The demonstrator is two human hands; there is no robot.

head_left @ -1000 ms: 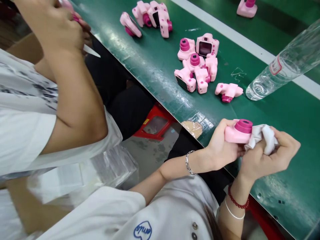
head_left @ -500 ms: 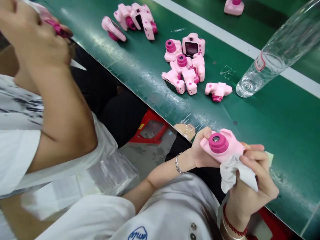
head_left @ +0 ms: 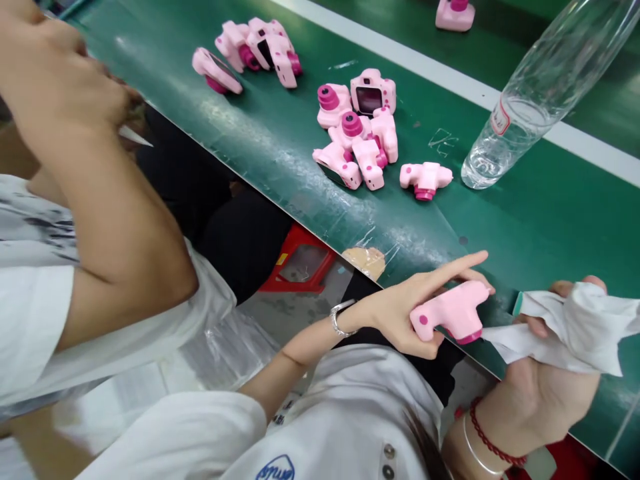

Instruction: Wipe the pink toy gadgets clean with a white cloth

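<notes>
Two closed grips: left hand [head_left: 400,312] on pink camera [head_left: 453,310], right hand [head_left: 555,393] on white cloth [head_left: 580,327] at the camera's three o'clock; steady support seems best.

White glare is streaking the near side of the table [head_left: 545,233], the cloth [head_left: 580,327] is showing bright, and the co-worker's hand [head_left: 75,83] is looking slightly blurred.

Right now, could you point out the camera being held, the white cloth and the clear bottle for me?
Held camera [head_left: 453,311]: head view, on the middle of its pink body.
White cloth [head_left: 585,327]: head view, on its bunched folds.
Clear bottle [head_left: 539,88]: head view, on its transparent side.
</notes>
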